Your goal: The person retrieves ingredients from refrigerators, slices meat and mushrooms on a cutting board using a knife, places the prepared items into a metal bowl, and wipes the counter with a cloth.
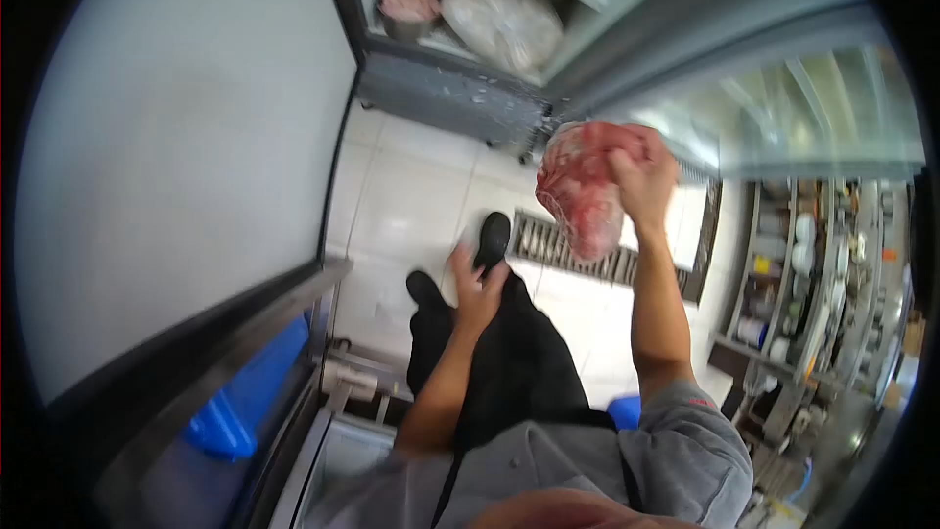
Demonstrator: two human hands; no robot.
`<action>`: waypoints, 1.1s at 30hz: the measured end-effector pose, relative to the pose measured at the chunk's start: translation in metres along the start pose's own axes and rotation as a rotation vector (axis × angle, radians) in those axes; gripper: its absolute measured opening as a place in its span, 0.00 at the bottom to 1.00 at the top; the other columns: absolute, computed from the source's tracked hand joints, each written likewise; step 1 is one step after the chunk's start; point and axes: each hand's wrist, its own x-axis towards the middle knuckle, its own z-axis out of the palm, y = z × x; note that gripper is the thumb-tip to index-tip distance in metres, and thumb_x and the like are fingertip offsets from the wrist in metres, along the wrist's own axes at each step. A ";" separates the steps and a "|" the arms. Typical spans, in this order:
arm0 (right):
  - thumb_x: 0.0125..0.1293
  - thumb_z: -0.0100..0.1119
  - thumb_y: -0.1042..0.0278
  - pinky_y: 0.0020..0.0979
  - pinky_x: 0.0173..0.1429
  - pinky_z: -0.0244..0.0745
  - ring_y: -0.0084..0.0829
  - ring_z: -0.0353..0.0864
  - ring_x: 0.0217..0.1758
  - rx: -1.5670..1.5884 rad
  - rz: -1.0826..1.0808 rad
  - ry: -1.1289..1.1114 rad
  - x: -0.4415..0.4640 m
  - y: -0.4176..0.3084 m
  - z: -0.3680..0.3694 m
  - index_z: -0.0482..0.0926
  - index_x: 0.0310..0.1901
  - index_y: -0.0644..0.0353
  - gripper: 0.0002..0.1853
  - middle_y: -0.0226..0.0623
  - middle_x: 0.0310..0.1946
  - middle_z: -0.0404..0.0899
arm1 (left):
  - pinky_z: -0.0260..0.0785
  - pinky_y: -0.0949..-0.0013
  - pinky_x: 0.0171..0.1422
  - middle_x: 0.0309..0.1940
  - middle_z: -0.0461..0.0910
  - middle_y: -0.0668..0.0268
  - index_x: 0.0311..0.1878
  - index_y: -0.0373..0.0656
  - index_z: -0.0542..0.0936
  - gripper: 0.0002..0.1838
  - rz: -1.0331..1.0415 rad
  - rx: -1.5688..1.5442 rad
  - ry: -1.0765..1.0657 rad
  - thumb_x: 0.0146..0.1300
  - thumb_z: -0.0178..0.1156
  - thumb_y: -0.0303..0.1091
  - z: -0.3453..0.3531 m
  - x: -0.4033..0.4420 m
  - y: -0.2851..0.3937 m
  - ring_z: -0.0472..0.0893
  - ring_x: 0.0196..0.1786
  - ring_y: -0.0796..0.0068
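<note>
My right hand (646,181) is closed on the upper end of a bag of raw meat (583,186), red with pale patches, which seems wrapped in clear plastic. The bag hangs in the air above the floor, near the fridge's glass door (813,118). Lower and to the left, my left hand (477,289) has its fingers apart and holds nothing; it is slightly blurred and hovers in front of my legs and shoes.
Ahead stands a fridge whose bottom shelf holds a metal container of pinkish meat (409,2) and a knotted plastic bag (501,22). A drain grate (534,238) crosses the tiled floor. Shelving with kitchenware (778,264) is at right; a large pale panel (186,157) at left.
</note>
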 end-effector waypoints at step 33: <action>0.51 0.68 0.62 0.46 0.51 0.77 0.54 0.83 0.45 0.129 0.783 0.939 -0.188 0.150 -0.320 0.70 0.54 0.64 0.29 0.56 0.41 0.82 | 0.76 0.65 0.54 0.51 0.80 0.61 0.62 0.36 0.73 0.33 -0.189 0.275 -1.429 0.48 0.64 0.15 0.430 -0.166 0.118 0.82 0.51 0.67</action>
